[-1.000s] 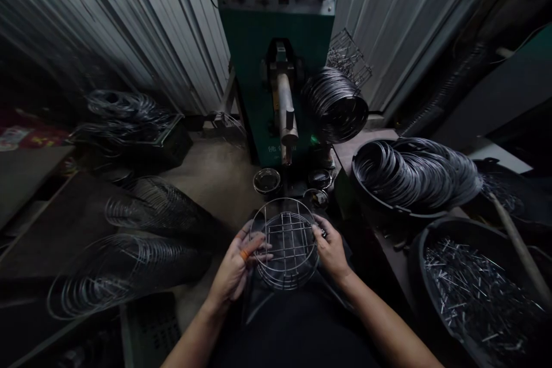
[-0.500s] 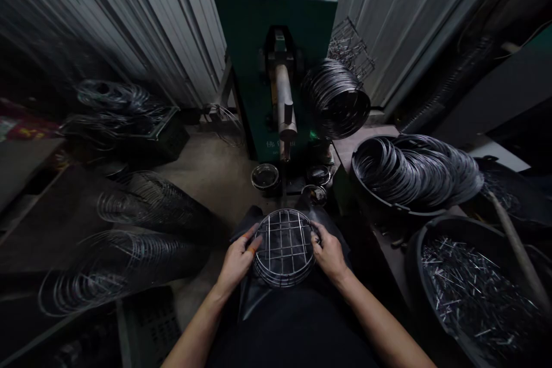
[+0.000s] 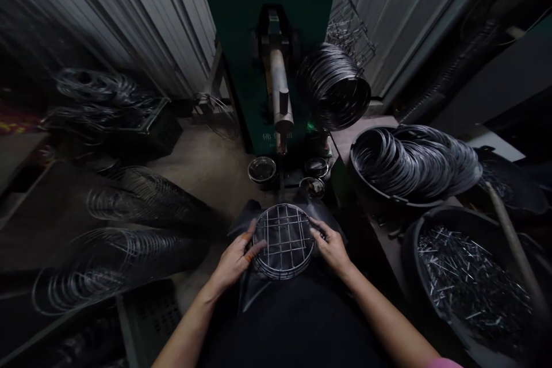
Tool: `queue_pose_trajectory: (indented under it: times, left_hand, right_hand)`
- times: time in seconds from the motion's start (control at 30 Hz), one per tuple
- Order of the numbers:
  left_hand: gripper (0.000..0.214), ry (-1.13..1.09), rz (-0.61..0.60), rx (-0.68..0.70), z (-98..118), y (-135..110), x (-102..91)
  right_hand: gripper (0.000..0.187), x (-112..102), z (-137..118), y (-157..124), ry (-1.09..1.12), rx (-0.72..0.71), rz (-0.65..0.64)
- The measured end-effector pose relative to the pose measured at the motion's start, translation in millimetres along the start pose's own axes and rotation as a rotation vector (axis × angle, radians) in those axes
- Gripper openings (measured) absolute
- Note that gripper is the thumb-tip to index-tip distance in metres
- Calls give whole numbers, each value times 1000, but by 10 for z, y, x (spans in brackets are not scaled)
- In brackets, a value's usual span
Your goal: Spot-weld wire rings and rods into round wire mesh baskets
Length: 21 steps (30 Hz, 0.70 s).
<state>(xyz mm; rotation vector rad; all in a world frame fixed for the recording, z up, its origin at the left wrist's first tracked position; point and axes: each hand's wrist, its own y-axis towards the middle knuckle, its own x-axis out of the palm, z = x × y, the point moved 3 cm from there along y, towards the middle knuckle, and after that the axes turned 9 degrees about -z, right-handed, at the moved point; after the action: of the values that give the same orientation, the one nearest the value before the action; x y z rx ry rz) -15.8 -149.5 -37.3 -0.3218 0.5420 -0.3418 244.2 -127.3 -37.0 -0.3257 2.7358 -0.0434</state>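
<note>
A round wire rack (image 3: 287,240), with crossed bars inside a ring, is held over my lap. Several rings seem to be stacked beneath its top one. My left hand (image 3: 238,251) grips the left rim, with orange wraps on its thumb and a finger. On the opposite rim my right hand (image 3: 331,245) has its fingers closed. Just beyond the rack stands a green machine (image 3: 237,69) whose metal arm (image 3: 280,89) points down toward me.
Wire rings fill a black basin (image 3: 414,167) at right. Below it, a black tub (image 3: 474,276) holds short wire pieces. A wire ring bundle (image 3: 336,86) hangs beside the machine. Stacks of rings (image 3: 103,264) stand at left, with a crate (image 3: 150,126) of wire behind them.
My view has tilted down slightly, so the machine sits higher in the picture. The rack has turned a little, and the fingers of both hands have shifted slightly along its rim.
</note>
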Motion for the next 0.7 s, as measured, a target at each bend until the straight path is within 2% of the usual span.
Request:
queue_pose_trajectory:
  times: [0.13,0.2,0.33,0.57,0.63,0.7]
  left_hand:
    - [101,307,-49,-10,43,-78,-28]
    - [111,407,-45,-21,75,-90,-28]
    - [113,520,-37,-30,109,-85,12]
    - [111,681,13,-89,144,-131,100]
    - [111,672,21,-95,156,-136,110]
    - [112,636,26,-84,145,-130,118]
  right_hand:
    - [43,-7,-6,-58,-47,11,-71]
    - [58,-22,-40,-95,-109,40,-169]
    - [93,-63,-91,-139,-269,182,-370]
    - [93,-14,-18,-182,-404,273,-399]
    - [94,-2,17,-202,-358,273,-388]
    - [95,-30,23,-194,-219,224,-372]
